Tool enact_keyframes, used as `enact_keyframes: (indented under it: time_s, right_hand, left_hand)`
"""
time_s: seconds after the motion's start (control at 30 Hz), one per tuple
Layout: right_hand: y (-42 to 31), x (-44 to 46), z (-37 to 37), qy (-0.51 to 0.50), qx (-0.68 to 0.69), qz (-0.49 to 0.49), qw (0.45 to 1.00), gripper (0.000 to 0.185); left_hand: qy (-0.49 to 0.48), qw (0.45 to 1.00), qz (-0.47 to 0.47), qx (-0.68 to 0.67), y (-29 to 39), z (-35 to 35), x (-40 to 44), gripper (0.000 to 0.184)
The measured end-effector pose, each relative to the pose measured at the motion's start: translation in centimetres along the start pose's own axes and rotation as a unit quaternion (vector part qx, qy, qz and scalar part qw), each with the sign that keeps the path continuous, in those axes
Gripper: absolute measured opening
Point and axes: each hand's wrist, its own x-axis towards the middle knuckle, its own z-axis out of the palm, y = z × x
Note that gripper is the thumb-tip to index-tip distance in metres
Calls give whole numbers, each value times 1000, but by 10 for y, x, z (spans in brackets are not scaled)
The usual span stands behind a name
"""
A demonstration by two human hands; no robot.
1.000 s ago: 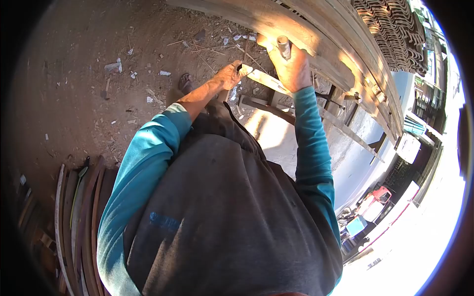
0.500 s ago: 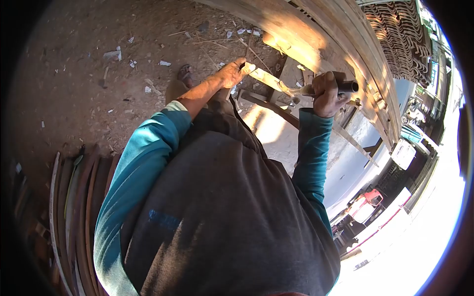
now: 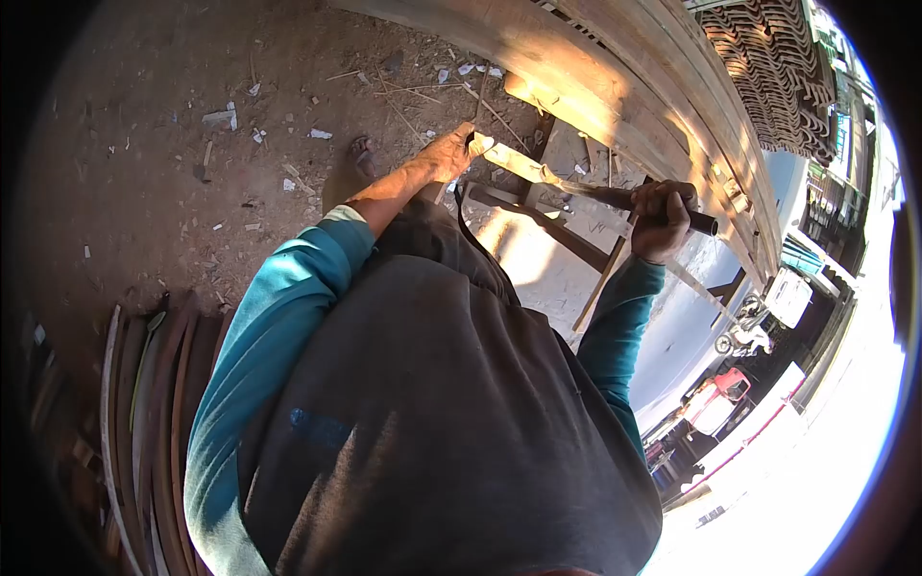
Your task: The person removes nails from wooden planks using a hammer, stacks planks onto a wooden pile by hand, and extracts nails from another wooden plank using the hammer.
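Note:
My left hand is closed around one end of a pale strip of wood, which slants to the right in the sunlight. My right hand grips a tool by its dark round handle, whose end sticks out past the fist. From that fist the tool's narrower front part points back toward the strip. Where the two come together, I cannot make out clearly whether they touch or what shape the tool's tip has.
Long wooden beams run across the upper right. A wooden frame stands below the hands. Curved boards lie at lower left, and stacked roof tiles rise at upper right. Paper scraps litter the dirt floor. A motorbike is farther off.
My right hand has moved right and slightly down with the tool, away from my left hand. The left hand and the wood strip have stayed nearly in place.

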Motion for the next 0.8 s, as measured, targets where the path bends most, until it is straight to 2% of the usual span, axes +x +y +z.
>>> enact_keyframes:
  time_s: [0.03, 0.07, 0.1, 0.13, 0.17, 0.23, 0.27, 0.3, 0.33, 0.37, 0.43, 0.47, 0.5, 0.53, 0.57, 0.6, 0.63, 0.67, 0.7, 0.73, 0.77, 0.8]
  right_hand:
    - [-4, 2, 2, 0, -4, -5, 1000, 14]
    - [-8, 6, 11, 36, -38, -2, 999, 14]
    - [-9, 9, 25, 76, -68, 0, 995, 15]
    - [-11, 7, 53, 94, -98, 18, 991, 19]
    - [-12, 2, 76, 118, -128, 38, 984, 23]
    - [-2, -12, 80, 129, -164, 3, 978, 25]
    - [4, -20, 80, 119, -201, -21, 972, 28]
    - [10, -24, 78, 99, -237, -44, 966, 31]
    - [5, -20, 43, 123, -108, -23, 986, 30]
    - [-1, -16, 8, 153, 24, -10, 988, 29]
    - [-1, -8, 9, 130, -16, -11, 991, 32]
    - [-3, -6, 18, 147, -24, 8, 989, 26]
    - [-2, -2, 31, 168, -25, 21, 985, 20]
    - [-3, -8, 45, 186, -18, 18, 982, 20]
    - [-6, -21, 63, 167, -92, -21, 981, 20]
    - [-11, -32, 77, 142, -170, -53, 974, 20]
    - [-8, -33, 56, 142, -134, -51, 980, 21]
    - [-5, -36, 34, 142, -97, -50, 984, 21]
    - [5, -34, -15, 176, 57, -9, 983, 22]
    - [4, -30, -16, 181, 33, -11, 983, 25]
    - [8, -25, -26, 154, 52, -4, 987, 26]
    - [5, -17, -20, 156, 33, -25, 987, 25]
  left_hand:
    - [-3, 999, -17, 44, 12, 0, 0, 38]
    - [-20, 993, -107, 48, 33, -6, -3, 33]
    - [-21, 993, -101, 53, 4, 2, 7, 33]
    - [-7, 997, 26, -78, -52, 19, 24, 34]
    - [7, 999, 41, -34, -44, 19, 21, 33]
    - [5, 998, 60, 17, -36, 21, 22, 33]
    - [6, 995, 70, -67, -47, 20, 22, 35]
    - [11, 999, 37, 9, -29, 12, 15, 39]
    - [12, 996, 4, 85, -9, 5, 6, 44]
    - [14, 996, 0, 85, -9, 10, 1, 44]
    - [-28, 984, -31, 173, -9, 8, 13, 48]
    - [-16, 983, -73, 166, 17, 3, 3, 45]
    - [-20, 982, -67, 177, 7, 3, 11, 45]
    - [-8, 988, -18, 154, -11, 5, 15, 43]
    - [-7, 992, 25, 125, -27, 10, 13, 42]
    - [-32, 993, 5, 117, -16, 6, 11, 43]
    - [-43, 992, 2, 117, -2, 10, 5, 43]
    - [-53, 979, -66, 184, 26, 7, -1, 49]
    - [-60, 957, -135, 250, 43, 0, -5, 55]
    - [-36, 953, -101, 283, -4, 13, 5, 68]
    - [-53, 947, -156, 277, 27, 8, 2, 74]
    - [-54, 946, -154, 280, 33, 8, 1, 67]
